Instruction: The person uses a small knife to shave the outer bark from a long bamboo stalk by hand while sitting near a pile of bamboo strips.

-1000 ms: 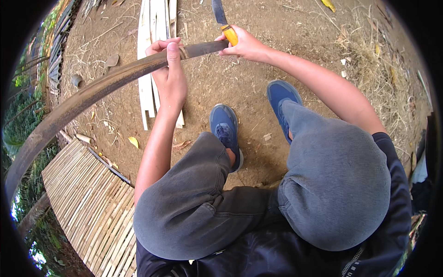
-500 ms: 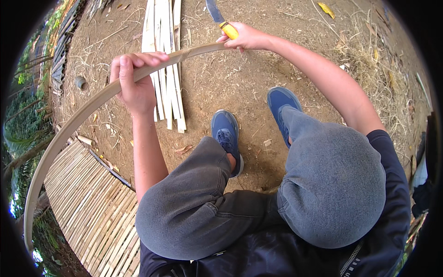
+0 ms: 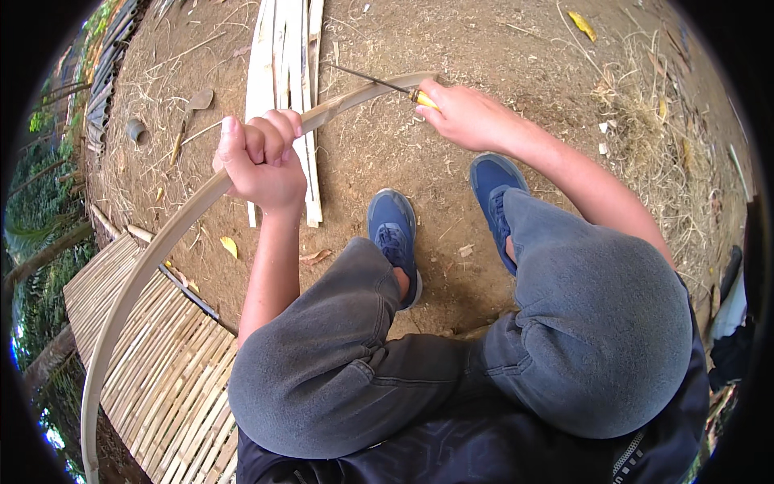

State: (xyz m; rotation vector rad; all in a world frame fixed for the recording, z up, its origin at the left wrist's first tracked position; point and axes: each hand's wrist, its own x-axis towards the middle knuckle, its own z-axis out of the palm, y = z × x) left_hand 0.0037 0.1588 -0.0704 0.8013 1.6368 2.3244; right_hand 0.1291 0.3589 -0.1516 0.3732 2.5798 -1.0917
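A long, pale bamboo strip (image 3: 181, 214) curves from the lower left up to the upper middle. My left hand (image 3: 270, 165) is wrapped round it in a fist, thumb up. In my right hand (image 3: 480, 118) is a knife (image 3: 423, 98) with a yellow handle. Its dark, thin-looking blade is seen nearly edge-on and points left, crossing the strip close to its far end. That end lies just beyond my right fingers; whether they also touch it I cannot tell.
Several flat bamboo slats (image 3: 282, 56) lie on the ground ahead. At lower left is a slatted bamboo panel (image 3: 161, 363). My blue shoes (image 3: 393, 230) rest on dirt strewn with shavings. A small round pot-like object (image 3: 137, 131) sits at far left, and dry grass (image 3: 645, 113) at right.
The knife has swung from pointing away to pointing left across the strip. My left hand has moved right and its fingers have closed into a fist. The strip's far end has shifted right.
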